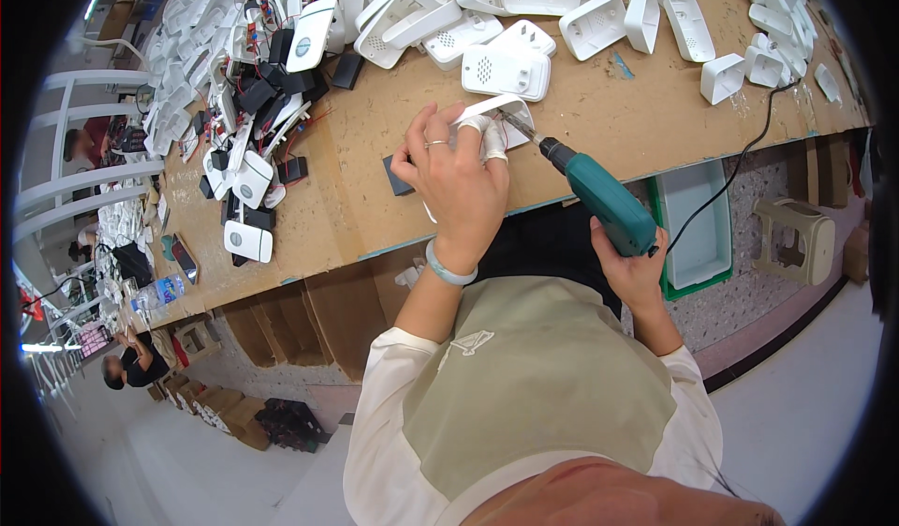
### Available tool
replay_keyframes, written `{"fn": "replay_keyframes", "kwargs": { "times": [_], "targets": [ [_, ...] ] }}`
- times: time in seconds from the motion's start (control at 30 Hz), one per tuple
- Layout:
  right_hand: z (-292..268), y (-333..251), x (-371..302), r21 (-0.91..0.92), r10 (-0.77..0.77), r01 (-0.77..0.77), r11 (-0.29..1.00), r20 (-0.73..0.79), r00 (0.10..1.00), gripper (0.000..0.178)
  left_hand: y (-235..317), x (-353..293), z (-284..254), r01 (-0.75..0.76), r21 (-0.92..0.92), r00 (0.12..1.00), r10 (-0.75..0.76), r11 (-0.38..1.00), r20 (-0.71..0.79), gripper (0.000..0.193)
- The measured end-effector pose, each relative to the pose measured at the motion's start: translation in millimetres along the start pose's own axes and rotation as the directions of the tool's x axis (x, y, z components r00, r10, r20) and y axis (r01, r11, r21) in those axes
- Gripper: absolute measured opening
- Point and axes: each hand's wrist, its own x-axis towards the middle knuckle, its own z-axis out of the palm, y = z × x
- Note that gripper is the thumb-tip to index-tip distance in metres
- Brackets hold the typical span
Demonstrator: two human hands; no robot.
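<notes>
Fingers of the left hand (459,175) hold a white casing (483,107) while the right hand (633,271) grips a green driver (609,200) slanting up-left toward it.

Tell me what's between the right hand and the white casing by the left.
Head view: a green power driver, in the right hand, pointing at the white casing.

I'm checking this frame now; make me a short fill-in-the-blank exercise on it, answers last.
1. The right hand grips a power tool with a body coloured ____.
2. The left hand has a pale bangle around its ____.
3. The tool's tip points at a casing coloured ____.
4. In the picture, the beige stool stands to the ____ of the tub.

Missing words: green; wrist; white; right.
</notes>
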Motion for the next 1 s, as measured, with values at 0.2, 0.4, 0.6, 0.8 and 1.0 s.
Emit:
{"fn": "replay_keyframes", "kwargs": {
  "times": [0.2,0.4,0.6,0.8,1.0],
  "targets": [
    [-0.6,-1.1,1.2,-0.017,0.003,-0.003,1.000,-0.003,1.000,0.022,0.2,0.3,-0.3,0.011,-0.003,1.000,-0.011,1.000,0.014,0.020],
    [0.0,0.4,1.4,0.006,0.015,-0.015,1.000,0.002,1.000,0.021,0.6,1.4,0.9,0.014,0.020,1.000,-0.014,1.000,0.009,0.021],
    [0.7,1.4,0.8,0.008,0.012,-0.012,1.000,0.004,1.000,0.021,0.1,1.3,0.7,0.010,0.027,1.000,-0.010,1.000,0.012,0.021],
    [1.3,0.3,-0.1,0.009,0.016,-0.016,1.000,-0.013,1.000,0.022,-0.5,0.5,0.5,0.012,0.016,1.000,-0.012,1.000,0.019,0.020],
    [-1.6,-3.6,0.6,-0.045,-0.009,0.009,0.999,-0.010,1.000,0.022,-1.1,0.6,0.4,0.006,-0.001,1.000,-0.006,1.000,0.011,0.019]
  ]
}}
